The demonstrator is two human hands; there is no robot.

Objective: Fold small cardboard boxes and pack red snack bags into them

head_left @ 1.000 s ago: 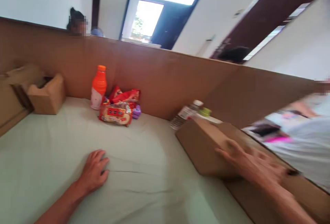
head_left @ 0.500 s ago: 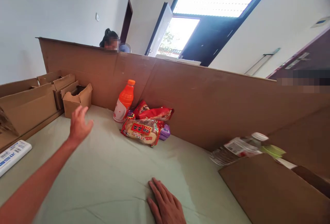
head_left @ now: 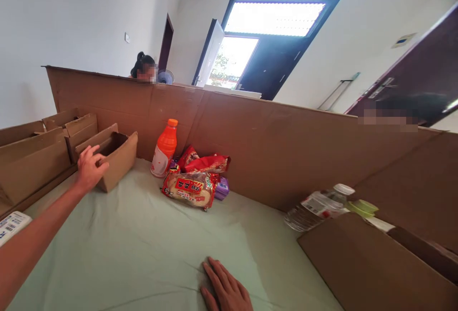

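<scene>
At the left, my left hand [head_left: 89, 170] grips the near wall of a small open cardboard box [head_left: 121, 165], fingers over its top edge and thumb against the outer side. The box stands at an angle, apart from the cardboard wall. My right hand [head_left: 227, 287] lies flat on the pale green cloth [head_left: 153, 249], fingers stretched out and holding nothing. Between the hands and the back wall are an orange drink bottle [head_left: 166, 146], a clear snack bag of rice crackers [head_left: 189, 191], red snack bags [head_left: 207, 163] and a purple pack [head_left: 222, 189].
More cardboard boxes [head_left: 34, 156] line the left edge, with a white package [head_left: 13, 225] before them. At the right, a clear plastic bottle [head_left: 315, 211] lies behind a cardboard box [head_left: 361, 258]. A tall cardboard wall [head_left: 286, 144] closes off the back; a person [head_left: 143, 67] is beyond it.
My left hand has moved onto the small box, which has turned and come out from the row toward me. The view has tilted slightly; my right hand stays flat on the cloth.
</scene>
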